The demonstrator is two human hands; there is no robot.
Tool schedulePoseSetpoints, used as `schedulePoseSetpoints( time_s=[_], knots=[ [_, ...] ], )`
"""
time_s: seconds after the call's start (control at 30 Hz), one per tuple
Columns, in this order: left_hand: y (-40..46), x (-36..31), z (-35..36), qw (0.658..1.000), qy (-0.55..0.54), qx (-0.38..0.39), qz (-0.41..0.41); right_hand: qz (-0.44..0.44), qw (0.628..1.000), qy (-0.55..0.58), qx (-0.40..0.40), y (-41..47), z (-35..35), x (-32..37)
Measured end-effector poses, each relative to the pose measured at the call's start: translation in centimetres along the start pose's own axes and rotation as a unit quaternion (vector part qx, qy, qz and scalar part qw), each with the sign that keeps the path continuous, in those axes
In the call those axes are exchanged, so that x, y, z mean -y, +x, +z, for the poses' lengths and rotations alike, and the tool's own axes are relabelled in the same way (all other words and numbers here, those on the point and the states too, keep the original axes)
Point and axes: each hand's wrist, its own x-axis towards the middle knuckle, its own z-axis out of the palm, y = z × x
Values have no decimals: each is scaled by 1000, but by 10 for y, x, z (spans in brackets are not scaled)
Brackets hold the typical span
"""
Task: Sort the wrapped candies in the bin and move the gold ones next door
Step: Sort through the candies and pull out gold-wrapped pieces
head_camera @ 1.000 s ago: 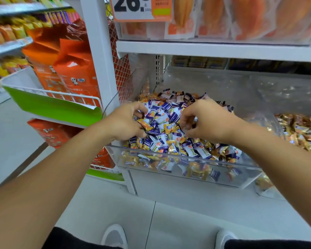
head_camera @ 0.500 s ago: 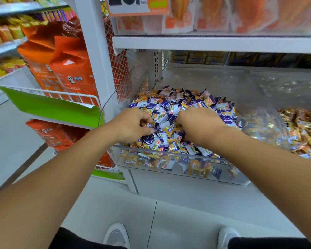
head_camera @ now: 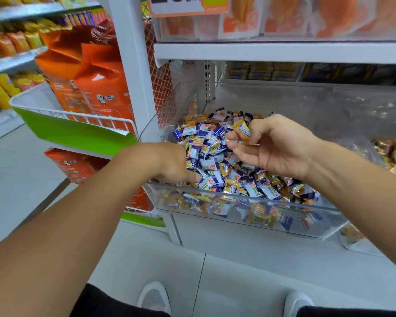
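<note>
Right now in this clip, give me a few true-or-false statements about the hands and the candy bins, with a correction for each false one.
1. The right hand pinches a gold candy above the pile. True.
2. The left hand is raised clear of the bin. False: it is down among the candies by the front left corner.
3. The bin holds mostly purple-and-white candies with gold ones mixed in. True.
4. The neighbouring bin on the right holds purple candies. False: it holds gold ones.

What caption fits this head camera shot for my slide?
Right hand pinches a gold candy above the clear bin of mixed candies while the left hand digs into the pile.
</note>
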Motion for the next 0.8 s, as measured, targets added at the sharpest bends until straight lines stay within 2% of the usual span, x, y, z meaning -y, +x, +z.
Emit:
schedulePoseSetpoints(
  time_s=[0.1,0.17,0.2,0.3,0.4,0.5,0.6,0.67,0.73,0.77,0.8],
  knots=[
    [3,-3,3,999,49,9,-4,-3,1000,8,16,4,-2,3],
    [5,-3,4,998,60,17,0,-21,991,-128,-17,8,-4,1],
    [5,-3,5,998,61,16,3,-41,970,-237,-39,10,-6,-1],
    [6,-3,7,999,52,11,9,-119,862,-490,-43,14,-9,-11],
    [10,-5,9,999,42,3,12,-196,714,-672,-24,16,-11,-16],
    [6,-2,4,996,-71,-42,28,-211,614,-761,2,17,-9,-20],
    [1,4,-1,973,-204,-94,51,-188,522,-832,-19,23,-8,-27],
    [0,5,0,967,-230,-95,57,-192,487,-851,-44,25,-4,-31],
    [0,7,2,974,-208,-75,53,-206,464,-860,-51,27,-3,-32],
    [-1,7,4,977,-194,-61,56,-208,465,-859,-48,28,-4,-31],
    [-1,7,4,980,-181,-50,61,-206,485,-849,-41,27,-5,-28]
  ],
)
